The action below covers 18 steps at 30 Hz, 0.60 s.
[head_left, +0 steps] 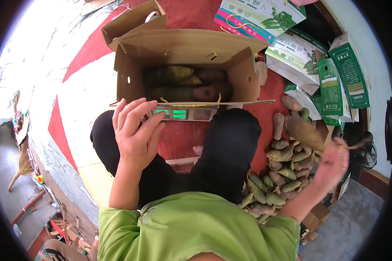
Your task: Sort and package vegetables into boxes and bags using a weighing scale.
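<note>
My left hand (pixel 137 130) is at the front left corner of an open cardboard box (pixel 183 41), fingers spread and holding nothing. Inside the box lie several large green-and-brown radishes (pixel 174 92). Beneath its front edge sits a scale with a lit green display (pixel 178 114), partly covered by my left fingers. On the right, my right hand (pixel 333 161) grips one end of a long brownish radish (pixel 305 131), blurred by motion. A thin root trails to the right of that hand. The held radish is above a heap of radishes (pixel 287 174) on the floor.
White-and-green printed cartons (pixel 292 61) lie at the far right beside the wall. A smaller cardboard box (pixel 133 21) stands behind the open one. A yellow cord handle (pixel 189 105) runs along the open box's front edge. A straw broom (pixel 21 169) is at far left.
</note>
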Each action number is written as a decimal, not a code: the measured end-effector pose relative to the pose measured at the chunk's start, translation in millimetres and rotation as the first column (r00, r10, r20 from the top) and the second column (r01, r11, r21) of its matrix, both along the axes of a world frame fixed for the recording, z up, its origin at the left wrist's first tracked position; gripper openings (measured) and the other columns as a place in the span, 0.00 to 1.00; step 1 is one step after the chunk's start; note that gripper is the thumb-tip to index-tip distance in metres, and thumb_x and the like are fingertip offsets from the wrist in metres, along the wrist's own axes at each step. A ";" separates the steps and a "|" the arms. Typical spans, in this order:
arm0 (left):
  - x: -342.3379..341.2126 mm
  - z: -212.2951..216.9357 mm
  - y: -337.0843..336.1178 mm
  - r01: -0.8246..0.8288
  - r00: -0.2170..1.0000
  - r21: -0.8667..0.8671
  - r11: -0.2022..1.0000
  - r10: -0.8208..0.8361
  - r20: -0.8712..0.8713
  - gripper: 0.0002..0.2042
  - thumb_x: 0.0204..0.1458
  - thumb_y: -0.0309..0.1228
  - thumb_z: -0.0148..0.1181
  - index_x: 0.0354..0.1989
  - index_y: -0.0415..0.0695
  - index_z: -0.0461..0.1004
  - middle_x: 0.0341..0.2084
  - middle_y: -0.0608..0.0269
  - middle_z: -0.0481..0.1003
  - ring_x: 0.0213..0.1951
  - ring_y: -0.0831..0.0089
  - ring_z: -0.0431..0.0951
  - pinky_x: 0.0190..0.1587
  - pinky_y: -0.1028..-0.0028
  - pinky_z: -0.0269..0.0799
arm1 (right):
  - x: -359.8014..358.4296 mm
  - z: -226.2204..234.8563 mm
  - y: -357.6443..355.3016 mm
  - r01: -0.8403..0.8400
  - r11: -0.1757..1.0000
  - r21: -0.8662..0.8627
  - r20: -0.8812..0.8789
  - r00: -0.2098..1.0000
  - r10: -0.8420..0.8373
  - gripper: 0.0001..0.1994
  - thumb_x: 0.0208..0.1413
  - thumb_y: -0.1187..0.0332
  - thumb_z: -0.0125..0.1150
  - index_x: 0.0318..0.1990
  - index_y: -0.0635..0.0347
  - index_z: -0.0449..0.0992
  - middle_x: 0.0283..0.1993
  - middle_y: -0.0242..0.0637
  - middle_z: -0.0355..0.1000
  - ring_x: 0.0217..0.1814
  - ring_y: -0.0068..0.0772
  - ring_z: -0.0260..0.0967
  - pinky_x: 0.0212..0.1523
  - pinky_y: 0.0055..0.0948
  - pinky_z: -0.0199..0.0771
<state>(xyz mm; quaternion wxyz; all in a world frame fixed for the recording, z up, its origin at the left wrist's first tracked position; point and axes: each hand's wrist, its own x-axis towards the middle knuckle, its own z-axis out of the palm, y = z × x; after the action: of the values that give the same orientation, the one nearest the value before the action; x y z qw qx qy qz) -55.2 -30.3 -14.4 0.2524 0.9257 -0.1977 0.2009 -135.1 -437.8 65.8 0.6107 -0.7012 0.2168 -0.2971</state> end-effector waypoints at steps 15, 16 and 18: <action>-7.1 -0.5 7.1 0.011 1.000 -0.012 1.000 -0.011 -0.010 0.09 0.38 0.23 0.64 0.32 0.44 0.79 0.43 0.62 0.75 0.49 0.61 0.73 0.59 0.57 0.59 | 165.5 35.9 128.8 -0.787 0.584 0.199 0.250 0.617 0.746 0.15 0.63 0.68 0.49 0.49 0.74 0.69 0.22 0.22 0.47 0.25 0.17 0.46 0.25 0.18 0.48; -5.3 -1.1 7.4 0.021 1.000 -0.013 1.000 -0.021 -0.008 0.09 0.39 0.24 0.64 0.32 0.44 0.78 0.43 0.62 0.75 0.49 0.60 0.73 0.59 0.57 0.59 | 166.6 28.0 140.1 -0.782 0.589 0.203 0.239 0.623 0.745 0.15 0.63 0.68 0.49 0.49 0.74 0.69 0.22 0.22 0.47 0.25 0.17 0.46 0.25 0.18 0.48; -5.3 -1.2 7.9 0.039 0.999 -0.016 0.999 -0.039 -0.005 0.09 0.39 0.24 0.64 0.32 0.44 0.78 0.44 0.62 0.75 0.49 0.60 0.73 0.59 0.57 0.59 | 164.2 14.9 157.1 -0.739 0.668 0.091 0.001 0.670 0.742 0.14 0.62 0.66 0.51 0.46 0.70 0.75 0.21 0.22 0.57 0.24 0.15 0.54 0.25 0.16 0.52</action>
<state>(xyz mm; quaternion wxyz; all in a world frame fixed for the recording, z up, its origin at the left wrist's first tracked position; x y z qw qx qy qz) -60.5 -22.5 -15.6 0.2642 0.9201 -0.2137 0.1949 29.2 -280.7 80.6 0.7033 -0.7081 -0.0630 -0.0018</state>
